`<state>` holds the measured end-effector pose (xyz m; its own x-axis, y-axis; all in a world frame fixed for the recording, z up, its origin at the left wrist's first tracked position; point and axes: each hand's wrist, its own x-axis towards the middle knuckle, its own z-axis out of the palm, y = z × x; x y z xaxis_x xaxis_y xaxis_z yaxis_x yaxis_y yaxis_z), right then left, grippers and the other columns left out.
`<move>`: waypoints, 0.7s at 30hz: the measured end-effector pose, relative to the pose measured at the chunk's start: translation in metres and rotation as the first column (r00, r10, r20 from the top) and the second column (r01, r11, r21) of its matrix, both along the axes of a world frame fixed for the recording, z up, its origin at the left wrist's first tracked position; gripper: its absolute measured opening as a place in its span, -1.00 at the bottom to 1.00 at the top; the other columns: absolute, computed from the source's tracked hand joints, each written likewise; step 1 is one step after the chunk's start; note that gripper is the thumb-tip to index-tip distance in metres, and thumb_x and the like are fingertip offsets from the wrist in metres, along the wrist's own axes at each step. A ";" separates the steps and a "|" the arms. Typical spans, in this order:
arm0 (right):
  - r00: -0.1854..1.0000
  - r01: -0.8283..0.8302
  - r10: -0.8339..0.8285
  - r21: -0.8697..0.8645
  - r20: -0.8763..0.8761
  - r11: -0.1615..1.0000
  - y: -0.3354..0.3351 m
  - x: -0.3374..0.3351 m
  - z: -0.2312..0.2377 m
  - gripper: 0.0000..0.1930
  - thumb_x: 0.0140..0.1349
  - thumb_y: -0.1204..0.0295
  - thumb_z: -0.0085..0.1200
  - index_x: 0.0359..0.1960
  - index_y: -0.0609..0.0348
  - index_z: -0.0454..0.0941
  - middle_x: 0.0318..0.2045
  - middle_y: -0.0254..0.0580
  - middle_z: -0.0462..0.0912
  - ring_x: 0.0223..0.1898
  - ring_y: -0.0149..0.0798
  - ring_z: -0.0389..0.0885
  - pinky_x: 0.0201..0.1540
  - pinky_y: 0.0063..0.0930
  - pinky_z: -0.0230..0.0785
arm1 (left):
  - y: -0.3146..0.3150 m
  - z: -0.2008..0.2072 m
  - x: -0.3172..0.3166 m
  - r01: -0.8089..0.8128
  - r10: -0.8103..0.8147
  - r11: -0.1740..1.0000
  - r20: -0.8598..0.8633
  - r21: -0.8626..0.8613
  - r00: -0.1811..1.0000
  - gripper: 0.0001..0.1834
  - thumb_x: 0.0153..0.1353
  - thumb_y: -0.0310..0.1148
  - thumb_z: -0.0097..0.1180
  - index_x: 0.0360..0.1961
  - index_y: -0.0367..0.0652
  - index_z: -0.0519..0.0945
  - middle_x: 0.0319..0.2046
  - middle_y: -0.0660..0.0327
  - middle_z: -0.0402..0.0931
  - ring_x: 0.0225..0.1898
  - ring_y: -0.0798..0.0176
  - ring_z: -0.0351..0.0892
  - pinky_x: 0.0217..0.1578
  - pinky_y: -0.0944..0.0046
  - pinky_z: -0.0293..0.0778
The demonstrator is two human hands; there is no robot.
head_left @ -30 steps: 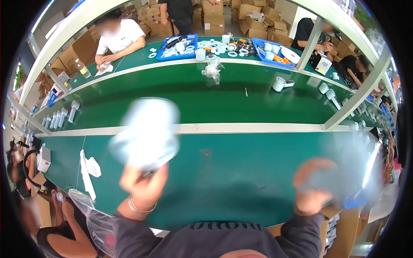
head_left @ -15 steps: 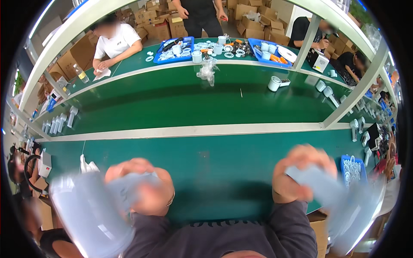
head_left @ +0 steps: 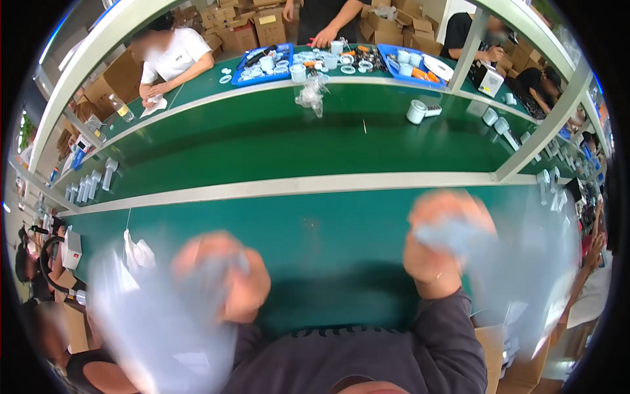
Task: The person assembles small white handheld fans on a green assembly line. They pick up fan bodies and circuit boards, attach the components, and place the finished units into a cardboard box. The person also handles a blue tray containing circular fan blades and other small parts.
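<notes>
My left hand (head_left: 226,279) is closed around the handle of a pale blue-grey plastic housing (head_left: 147,322), whose wide, cup-like head points toward the lower left. On the other side my right hand (head_left: 446,246) grips the handle of a similar pale housing (head_left: 528,269), its large head tilted out to the right. Both hands and both housings are smeared by motion, so finger detail is lost. They are raised over the near green bench top (head_left: 341,243), well apart from each other.
A white cloth (head_left: 138,253) lies at the bench's left. Beyond the metal rail (head_left: 295,186), one housing (head_left: 420,111) and a crumpled clear bag (head_left: 312,97) sit on the far surface. Blue trays (head_left: 262,75) of parts stand farther back. Several people work around the benches.
Both hands have shifted while still holding the housings; the right one rose and moved slightly left. Across the bench, a standing person has leaned in and reached a hand to the parts.
</notes>
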<state>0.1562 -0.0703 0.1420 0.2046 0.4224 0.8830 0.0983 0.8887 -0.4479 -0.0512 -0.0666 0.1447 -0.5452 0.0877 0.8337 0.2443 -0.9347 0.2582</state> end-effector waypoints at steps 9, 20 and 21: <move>0.600 -0.800 0.777 0.159 0.188 0.579 -0.039 0.035 0.058 -0.65 0.17 0.27 0.11 -0.17 0.26 0.34 -0.38 -0.18 0.50 -0.73 -0.28 0.35 -0.73 -0.44 0.22 | -0.011 -0.004 -0.058 0.747 -0.747 0.665 -0.017 0.016 0.665 -0.56 0.14 -0.32 0.05 0.01 -0.33 0.38 -0.31 -0.12 0.49 -0.56 0.16 0.49 -0.63 0.34 0.41; 0.758 -0.286 0.345 0.194 -0.553 0.938 -0.015 0.014 0.013 -0.46 0.11 0.12 0.16 -0.01 0.18 0.25 -0.43 -0.18 0.44 -0.57 -0.22 0.40 -0.56 -0.48 0.30 | -0.002 0.025 -0.038 -0.403 0.404 0.914 -0.005 0.033 0.915 -0.57 0.26 -0.18 -0.17 0.08 -0.18 0.25 -0.11 0.06 0.34 -0.47 0.32 0.40 -0.56 0.44 0.36; 0.866 -0.205 0.231 0.106 -0.444 0.973 -0.015 0.010 0.014 -0.48 0.11 0.12 0.16 -0.04 0.18 0.27 -0.45 -0.17 0.45 -0.58 -0.23 0.40 -0.56 -0.50 0.28 | -0.005 0.014 -0.038 -0.398 0.394 0.915 -0.069 -0.066 0.917 -0.59 0.24 -0.26 -0.15 0.07 -0.21 0.25 -0.13 0.03 0.35 -0.45 0.31 0.40 -0.55 0.42 0.36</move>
